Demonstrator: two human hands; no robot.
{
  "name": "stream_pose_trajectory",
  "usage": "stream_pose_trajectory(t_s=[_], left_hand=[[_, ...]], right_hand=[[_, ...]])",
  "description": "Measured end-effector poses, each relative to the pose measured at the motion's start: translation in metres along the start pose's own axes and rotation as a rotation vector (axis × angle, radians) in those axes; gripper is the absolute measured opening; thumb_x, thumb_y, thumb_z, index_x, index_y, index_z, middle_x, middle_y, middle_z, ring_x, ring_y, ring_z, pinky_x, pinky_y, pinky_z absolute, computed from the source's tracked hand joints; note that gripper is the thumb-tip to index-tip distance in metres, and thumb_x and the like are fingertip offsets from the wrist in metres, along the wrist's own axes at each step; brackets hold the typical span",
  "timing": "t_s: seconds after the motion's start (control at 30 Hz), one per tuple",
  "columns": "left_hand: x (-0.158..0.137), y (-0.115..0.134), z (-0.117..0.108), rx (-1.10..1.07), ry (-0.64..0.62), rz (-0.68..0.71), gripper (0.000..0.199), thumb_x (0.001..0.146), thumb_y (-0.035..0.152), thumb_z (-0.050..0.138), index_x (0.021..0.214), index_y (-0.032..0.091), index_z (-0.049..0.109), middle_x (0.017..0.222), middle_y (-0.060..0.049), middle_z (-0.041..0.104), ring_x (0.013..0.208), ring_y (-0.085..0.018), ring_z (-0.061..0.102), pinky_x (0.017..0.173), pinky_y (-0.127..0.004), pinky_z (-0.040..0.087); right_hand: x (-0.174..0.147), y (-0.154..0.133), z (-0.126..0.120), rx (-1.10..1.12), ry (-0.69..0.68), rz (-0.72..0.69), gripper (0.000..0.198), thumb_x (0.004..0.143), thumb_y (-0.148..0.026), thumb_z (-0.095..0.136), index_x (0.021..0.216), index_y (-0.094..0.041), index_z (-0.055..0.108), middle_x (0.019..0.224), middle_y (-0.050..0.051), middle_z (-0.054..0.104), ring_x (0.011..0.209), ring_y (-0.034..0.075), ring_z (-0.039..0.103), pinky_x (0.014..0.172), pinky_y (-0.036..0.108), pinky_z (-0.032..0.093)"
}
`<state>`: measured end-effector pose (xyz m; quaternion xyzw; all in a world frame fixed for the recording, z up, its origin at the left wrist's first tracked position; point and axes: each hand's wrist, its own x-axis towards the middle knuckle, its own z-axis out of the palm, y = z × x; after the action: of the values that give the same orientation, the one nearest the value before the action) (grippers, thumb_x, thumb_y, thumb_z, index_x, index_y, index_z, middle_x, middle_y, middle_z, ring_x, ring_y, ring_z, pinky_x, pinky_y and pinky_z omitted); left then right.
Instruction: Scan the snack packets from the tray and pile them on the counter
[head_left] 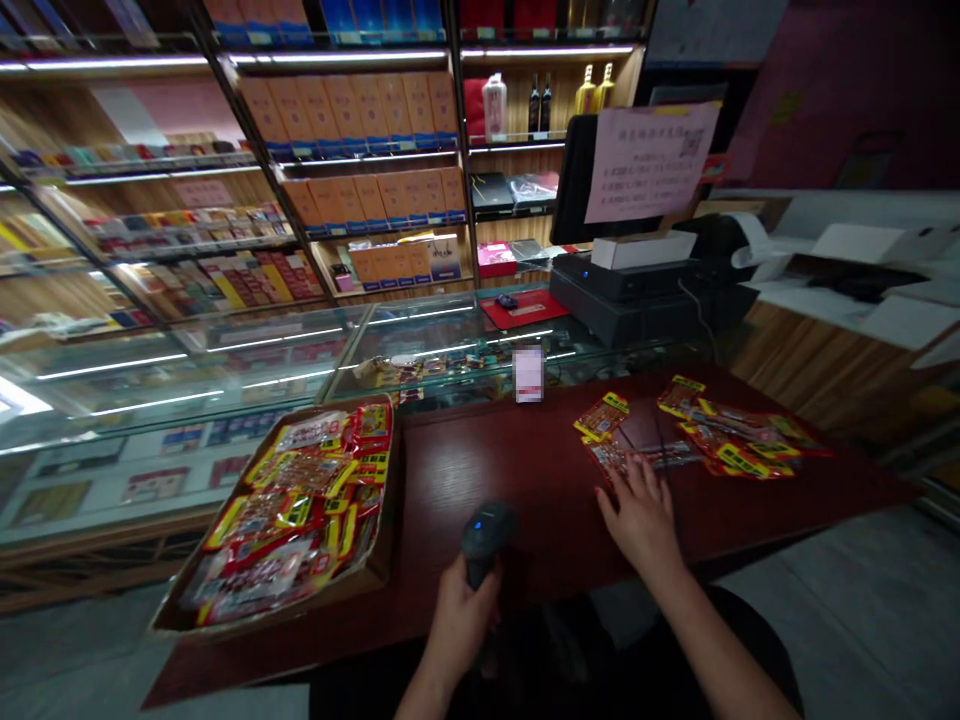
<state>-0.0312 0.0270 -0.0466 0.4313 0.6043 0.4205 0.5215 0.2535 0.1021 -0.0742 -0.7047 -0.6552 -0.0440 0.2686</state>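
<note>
Centrally, the left hand (463, 608) held a barcode scanner (487, 530), fingers curled round its handle, while the right hand (642, 510) lay palm-down, fingers spread, at a snack packet (604, 453) on the worktop (465, 450).

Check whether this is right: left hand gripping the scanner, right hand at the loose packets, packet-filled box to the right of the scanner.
Wrong side: the head view shows the packet-filled box to the left of the scanner. The left hand grips the scanner and the right hand is at the loose packets.

Scanner (487, 528) grip part hidden by L hand (461, 612), pkt (600, 453) by R hand (643, 512), wht card (529, 373) blurred.
</note>
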Motion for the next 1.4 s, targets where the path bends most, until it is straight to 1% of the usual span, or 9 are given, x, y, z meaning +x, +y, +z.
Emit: stream_pose_trajectory(t_s=[0.17,0.27,0.37,0.5,0.73,0.97,1.17,1.27,1.4], left_hand=[[-0.002,0.000,0.001,-0.014,0.013,0.019,0.038,0.076,0.049,0.072,0.090,0.016,0.061,0.051,0.005,0.056,0.038,-0.012,0.050,0.039,-0.020,0.037],[-0.003,0.000,-0.001,-0.002,0.002,0.010,0.037,0.076,0.049,0.071,0.089,0.016,0.060,0.050,0.006,0.053,0.038,-0.011,0.048,0.039,-0.020,0.036],[-0.005,0.002,-0.004,0.043,-0.069,0.001,0.035,0.077,0.047,0.071,0.087,0.016,0.060,0.047,0.007,0.051,0.038,-0.010,0.046,0.040,-0.020,0.035],[-0.008,0.007,-0.008,0.100,-0.154,0.040,0.027,0.078,0.040,0.071,0.083,0.016,0.059,0.052,0.005,0.054,0.043,-0.010,0.048,0.044,-0.020,0.037],[-0.007,0.005,-0.008,0.159,-0.162,0.059,0.016,0.081,0.031,0.064,0.079,0.017,0.057,0.052,0.005,0.050,0.044,-0.011,0.048,0.045,-0.021,0.036],[-0.007,0.004,-0.012,0.186,-0.225,0.087,0.005,0.075,0.021,0.057,0.075,0.017,0.056,0.054,0.005,0.050,0.046,-0.011,0.048,0.047,-0.021,0.036],[-0.010,0.008,-0.005,0.097,-0.151,0.065,0.009,0.073,0.022,0.058,0.080,0.016,0.058,0.055,0.006,0.051,0.046,-0.011,0.048,0.046,-0.021,0.037],[-0.008,0.007,0.000,0.048,-0.083,0.032,0.010,0.074,0.021,0.059,0.082,0.016,0.059,0.054,0.006,0.051,0.044,-0.010,0.048,0.045,-0.020,0.037],[-0.008,0.004,0.003,-0.010,-0.060,0.038,0.015,0.075,0.020,0.061,0.089,0.015,0.062,0.052,0.008,0.051,0.042,-0.010,0.048,0.044,-0.020,0.039]], right_hand=[[-0.016,-0.027,0.003,0.034,0.003,-0.020,0.032,0.098,-0.044,0.052,0.112,-0.022,0.070,0.145,0.019,0.062,0.134,0.037,0.056,0.108,0.057,0.042],[-0.014,-0.030,0.007,0.053,0.031,0.019,0.039,0.093,-0.046,0.059,0.121,-0.018,0.062,0.131,0.022,0.069,0.123,0.040,0.062,0.101,0.059,0.044],[-0.008,-0.031,0.008,0.084,0.024,-0.022,0.045,0.093,-0.037,0.060,0.134,-0.020,0.053,0.125,0.015,0.072,0.116,0.034,0.066,0.100,0.054,0.045],[-0.003,-0.035,0.004,0.128,-0.018,-0.187,0.054,0.095,-0.025,0.056,0.147,-0.025,0.044,0.141,0.011,0.065,0.125,0.028,0.062,0.098,0.043,0.049],[-0.009,-0.038,0.002,0.154,-0.025,-0.344,0.047,0.096,-0.015,0.054,0.142,-0.025,0.056,0.136,0.011,0.068,0.124,0.029,0.061,0.104,0.047,0.045],[-0.011,-0.035,0.006,0.224,-0.024,-0.328,0.047,0.096,-0.016,0.055,0.142,-0.025,0.055,0.138,0.011,0.067,0.124,0.029,0.061,0.107,0.050,0.044],[-0.010,-0.035,0.004,0.438,0.010,-0.205,0.049,0.095,-0.033,0.059,0.143,-0.023,0.052,0.133,0.014,0.063,0.119,0.030,0.063,0.102,0.050,0.052],[0.004,-0.057,-0.005,0.585,0.008,-0.175,0.043,0.095,-0.039,0.059,0.134,-0.021,0.056,0.127,0.014,0.063,0.115,0.030,0.064,0.100,0.050,0.054],[0.031,-0.134,-0.030,0.756,-0.156,-0.350,0.042,0.092,-0.034,0.065,0.132,-0.025,0.059,0.134,0.008,0.063,0.124,0.023,0.062,0.107,0.037,0.051]])
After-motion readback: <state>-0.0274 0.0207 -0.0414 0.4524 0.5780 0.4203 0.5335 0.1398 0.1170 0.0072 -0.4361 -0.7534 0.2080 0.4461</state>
